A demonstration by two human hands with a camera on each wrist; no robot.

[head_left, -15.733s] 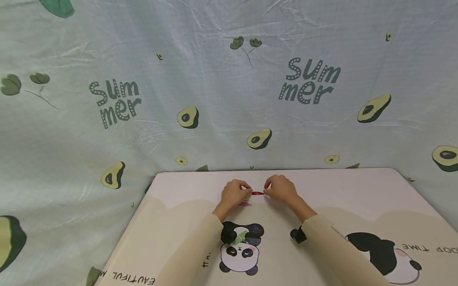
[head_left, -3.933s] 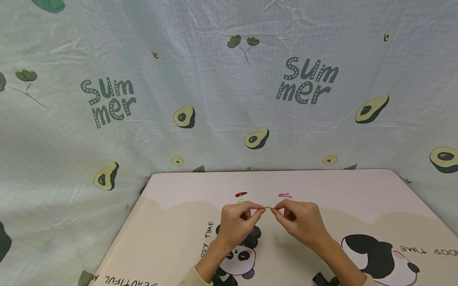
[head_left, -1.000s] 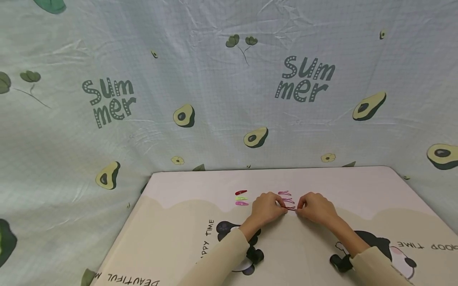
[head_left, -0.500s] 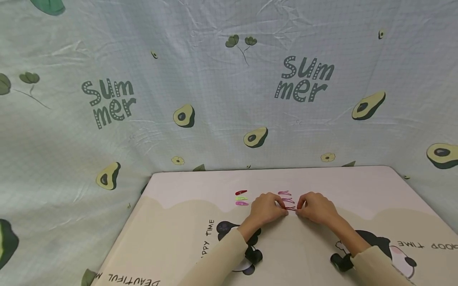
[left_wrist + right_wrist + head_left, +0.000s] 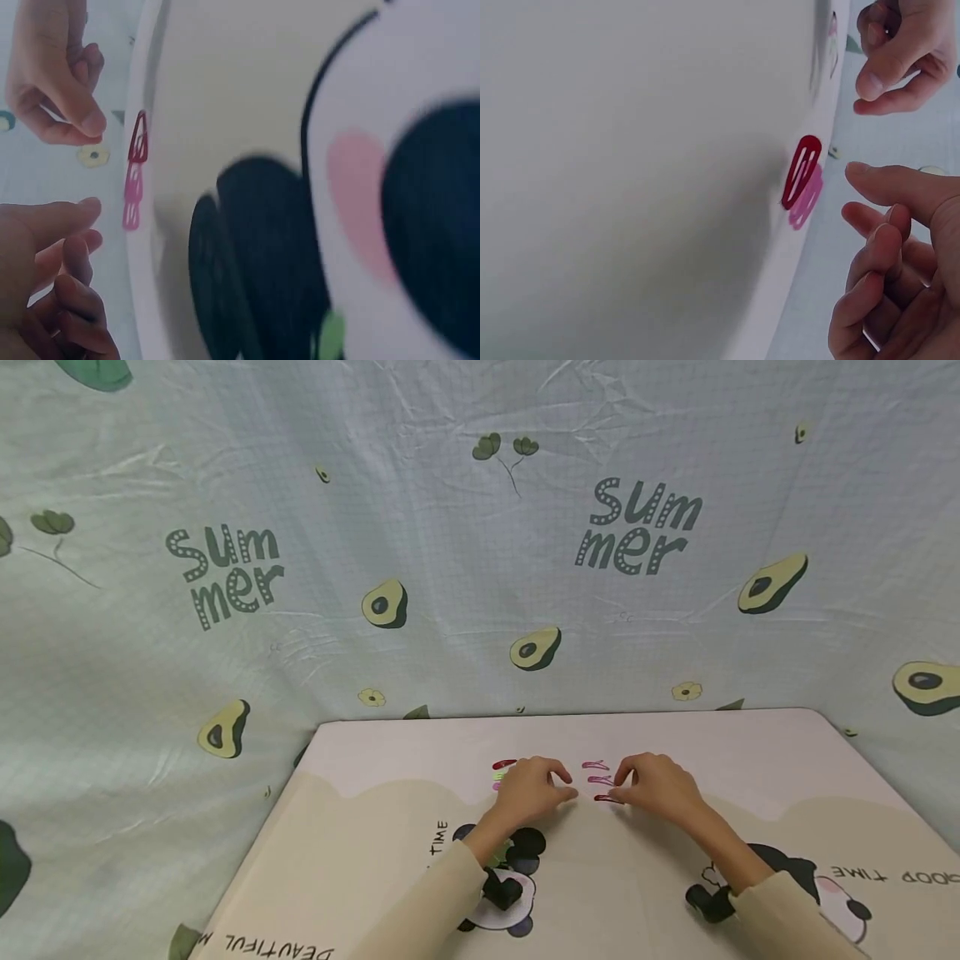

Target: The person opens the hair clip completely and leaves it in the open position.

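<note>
A red snap hair clip [image 5: 606, 798] lies on the table nearest me in the right-hand row, below a magenta hair clip [image 5: 601, 780] and a pink hair clip [image 5: 596, 765]. My right hand [image 5: 660, 787] hovers just right of these clips, thumb and index finger apart, holding nothing. Left of the row, my left hand [image 5: 527, 792] also holds nothing, its thumb and index finger spread. It partly covers another row: a dark red hair clip [image 5: 503, 764], a yellow-green one and a pink one. Up close, the right wrist view shows the red clip [image 5: 802, 172] lying flat, clear of both hands.
The pale tabletop [image 5: 390, 752] bears panda and dog prints. An avocado-patterned curtain [image 5: 450, 552] hangs directly behind its far edge. Black devices [image 5: 708, 903] sit at both wrists.
Both hands have let go of the red clip, which stays on the table. My left hand has moved left with fingers opened; my right hand has lifted slightly and spread its fingertips.
</note>
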